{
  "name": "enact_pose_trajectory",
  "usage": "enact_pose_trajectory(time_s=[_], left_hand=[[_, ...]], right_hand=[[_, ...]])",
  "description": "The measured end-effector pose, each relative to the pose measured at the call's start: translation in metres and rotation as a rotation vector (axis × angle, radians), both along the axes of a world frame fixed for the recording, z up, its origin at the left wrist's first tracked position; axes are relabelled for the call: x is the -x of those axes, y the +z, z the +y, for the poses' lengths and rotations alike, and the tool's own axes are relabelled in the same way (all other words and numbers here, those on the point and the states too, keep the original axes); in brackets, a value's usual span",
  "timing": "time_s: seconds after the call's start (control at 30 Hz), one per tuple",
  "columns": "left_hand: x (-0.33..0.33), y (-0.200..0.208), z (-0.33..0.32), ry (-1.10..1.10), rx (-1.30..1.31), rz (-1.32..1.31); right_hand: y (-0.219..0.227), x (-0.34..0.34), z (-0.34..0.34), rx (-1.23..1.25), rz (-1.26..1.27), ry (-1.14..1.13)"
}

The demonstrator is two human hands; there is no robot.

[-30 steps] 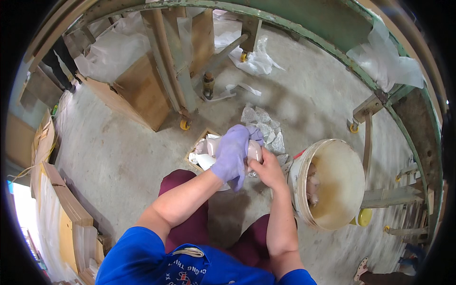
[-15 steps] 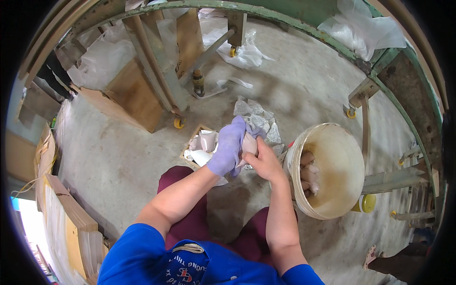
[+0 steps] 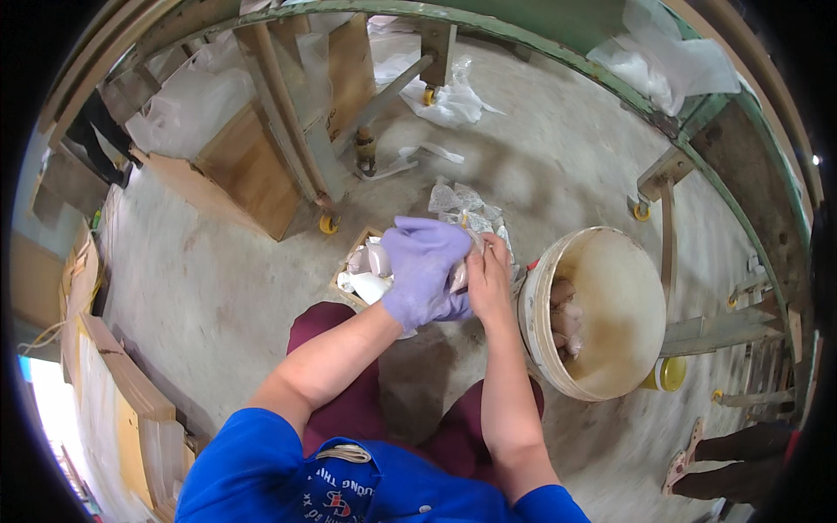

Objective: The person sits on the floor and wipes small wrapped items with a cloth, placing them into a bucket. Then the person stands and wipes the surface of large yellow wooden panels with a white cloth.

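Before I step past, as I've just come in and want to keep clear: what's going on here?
The gloved left hand and bare right hand hold a pinkish piece between them. Left of them, a box holds pinkish and white pieces; to the right, a bucket holds pinkish lumps. Clear plastic lies just beyond the hands.

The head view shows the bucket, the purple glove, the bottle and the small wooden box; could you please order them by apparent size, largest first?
1. Bucket
2. Purple glove
3. Wooden box, visible part only
4. Bottle
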State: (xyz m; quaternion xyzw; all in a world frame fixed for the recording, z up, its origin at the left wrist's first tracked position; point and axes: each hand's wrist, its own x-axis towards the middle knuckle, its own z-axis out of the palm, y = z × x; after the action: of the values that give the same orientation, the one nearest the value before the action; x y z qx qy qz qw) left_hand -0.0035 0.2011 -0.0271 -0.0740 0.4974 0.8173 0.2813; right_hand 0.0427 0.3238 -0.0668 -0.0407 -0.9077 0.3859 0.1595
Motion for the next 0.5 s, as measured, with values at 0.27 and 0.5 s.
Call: enact_pose_trajectory(time_s=[0.27, 0.5], left_hand=[[0.012, -0.010, -0.001, 0.116, -0.094, -0.013], [0.011, -0.014, -0.013, 0.151, -0.442, -0.127]], right_hand=[[-0.002, 0.010, -0.019, 0.960, 0.135, -0.049], [-0.045, 0.006, -0.006, 0.933, -0.705, 0.129]])
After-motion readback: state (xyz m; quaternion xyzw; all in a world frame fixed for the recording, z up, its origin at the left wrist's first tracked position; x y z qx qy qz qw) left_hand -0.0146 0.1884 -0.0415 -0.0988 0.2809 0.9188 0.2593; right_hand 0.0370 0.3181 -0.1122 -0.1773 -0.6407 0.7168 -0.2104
